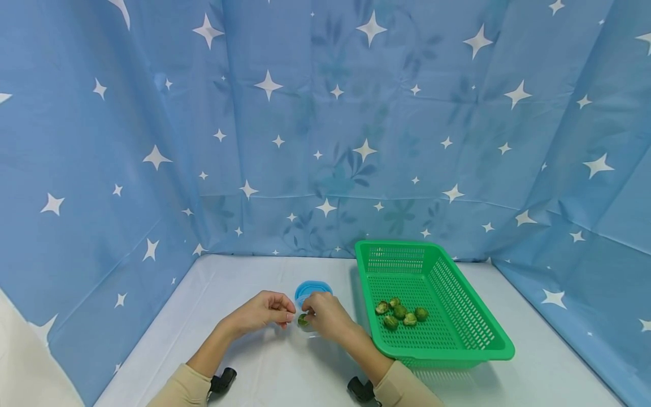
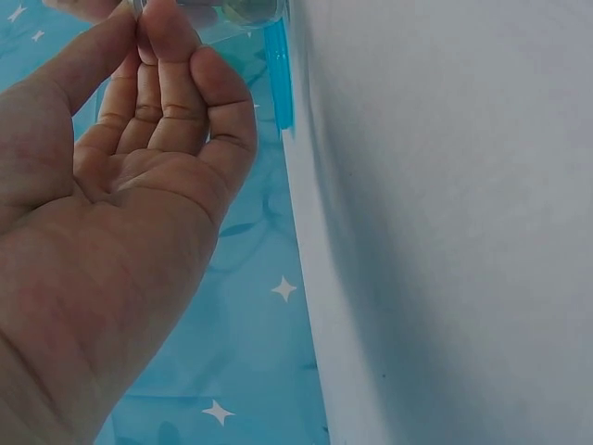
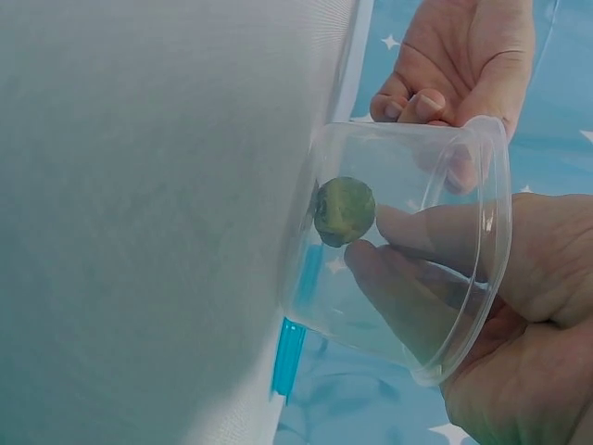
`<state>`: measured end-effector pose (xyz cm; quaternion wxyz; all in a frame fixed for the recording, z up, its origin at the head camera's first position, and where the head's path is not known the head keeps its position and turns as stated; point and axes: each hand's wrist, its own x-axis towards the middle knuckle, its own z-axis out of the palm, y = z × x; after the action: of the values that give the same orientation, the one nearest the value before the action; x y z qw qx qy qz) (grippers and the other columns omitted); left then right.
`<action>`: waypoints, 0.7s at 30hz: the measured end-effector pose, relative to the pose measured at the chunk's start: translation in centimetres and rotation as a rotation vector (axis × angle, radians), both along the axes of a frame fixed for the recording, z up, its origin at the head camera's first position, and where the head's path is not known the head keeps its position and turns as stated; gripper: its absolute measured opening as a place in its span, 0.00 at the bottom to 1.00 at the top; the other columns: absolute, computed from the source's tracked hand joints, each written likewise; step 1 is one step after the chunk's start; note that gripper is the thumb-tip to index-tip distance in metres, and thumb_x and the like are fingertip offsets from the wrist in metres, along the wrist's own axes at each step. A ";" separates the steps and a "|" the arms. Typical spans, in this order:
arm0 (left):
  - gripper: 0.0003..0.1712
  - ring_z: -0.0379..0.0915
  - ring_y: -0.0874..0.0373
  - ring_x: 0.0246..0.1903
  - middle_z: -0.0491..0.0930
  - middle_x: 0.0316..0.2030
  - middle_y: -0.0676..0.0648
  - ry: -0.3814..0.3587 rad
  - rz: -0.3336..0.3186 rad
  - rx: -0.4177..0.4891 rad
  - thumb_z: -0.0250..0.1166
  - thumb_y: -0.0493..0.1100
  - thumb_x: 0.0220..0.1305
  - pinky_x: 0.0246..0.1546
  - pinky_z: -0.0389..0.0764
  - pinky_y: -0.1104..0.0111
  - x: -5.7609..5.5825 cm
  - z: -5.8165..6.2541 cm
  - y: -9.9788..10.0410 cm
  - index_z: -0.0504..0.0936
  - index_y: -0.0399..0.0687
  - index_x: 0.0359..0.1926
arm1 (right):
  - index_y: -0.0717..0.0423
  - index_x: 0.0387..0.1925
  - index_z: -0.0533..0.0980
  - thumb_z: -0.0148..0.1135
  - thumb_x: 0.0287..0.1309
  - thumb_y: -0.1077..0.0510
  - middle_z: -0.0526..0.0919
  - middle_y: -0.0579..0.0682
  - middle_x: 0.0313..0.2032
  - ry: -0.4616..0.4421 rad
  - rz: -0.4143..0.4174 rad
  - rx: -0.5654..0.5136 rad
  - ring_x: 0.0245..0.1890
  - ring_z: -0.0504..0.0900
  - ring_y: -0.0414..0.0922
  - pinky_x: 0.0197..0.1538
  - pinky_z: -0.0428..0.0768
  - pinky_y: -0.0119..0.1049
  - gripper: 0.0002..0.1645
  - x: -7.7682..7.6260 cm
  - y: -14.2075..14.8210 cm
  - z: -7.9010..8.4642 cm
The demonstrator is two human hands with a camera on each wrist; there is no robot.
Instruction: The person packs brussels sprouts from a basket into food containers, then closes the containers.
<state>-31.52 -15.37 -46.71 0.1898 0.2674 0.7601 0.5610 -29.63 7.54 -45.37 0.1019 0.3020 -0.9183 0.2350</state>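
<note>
My left hand (image 1: 268, 311) pinches the rim of a clear plastic tub (image 3: 380, 153) between thumb and fingers. The tub stands on the white table, its mouth upward. Inside, at the bottom, is one green Brussels sprout (image 3: 345, 211), also visible in the head view. My right hand (image 1: 328, 316) reaches into the tub with its fingers extended; two fingertips (image 3: 361, 255) lie at the sprout's edge and do not wrap around it. Whether they press on it is unclear. Just behind the tub lies a blue lid (image 1: 312, 286), partly covered by the right hand.
To the right stands a green slotted basket (image 1: 458, 294) holding several Brussels sprouts (image 1: 400, 312). Its near left corner is close to my right forearm. A blue star-patterned curtain (image 1: 325, 141) encloses the back and sides of the white table (image 1: 274, 367).
</note>
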 end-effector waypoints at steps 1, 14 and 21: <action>0.19 0.82 0.54 0.37 0.81 0.42 0.24 0.001 -0.002 0.000 0.66 0.43 0.74 0.45 0.85 0.57 0.0 0.0 0.0 0.80 0.28 0.52 | 0.61 0.39 0.89 0.74 0.56 0.70 0.90 0.51 0.38 0.005 -0.002 0.003 0.37 0.86 0.41 0.39 0.84 0.28 0.08 0.0 0.0 0.0; 0.16 0.82 0.53 0.38 0.82 0.43 0.26 -0.003 -0.007 0.007 0.66 0.43 0.74 0.47 0.85 0.53 -0.1 0.0 -0.1 0.82 0.32 0.51 | 0.59 0.37 0.88 0.74 0.60 0.67 0.87 0.50 0.37 0.118 -0.022 0.092 0.39 0.85 0.41 0.40 0.83 0.27 0.04 1.3 -0.9 1.1; 0.14 0.82 0.53 0.39 0.84 0.43 0.29 0.004 -0.006 0.004 0.66 0.42 0.74 0.48 0.85 0.52 -0.2 0.0 -0.3 0.83 0.34 0.50 | 0.58 0.40 0.88 0.75 0.59 0.65 0.87 0.49 0.40 0.164 -0.047 0.121 0.40 0.86 0.43 0.40 0.84 0.27 0.07 1.9 -1.3 2.0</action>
<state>-31.75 -15.63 -46.73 0.1894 0.2711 0.7587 0.5613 -27.70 6.26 -43.35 0.1635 0.3043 -0.9262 0.1511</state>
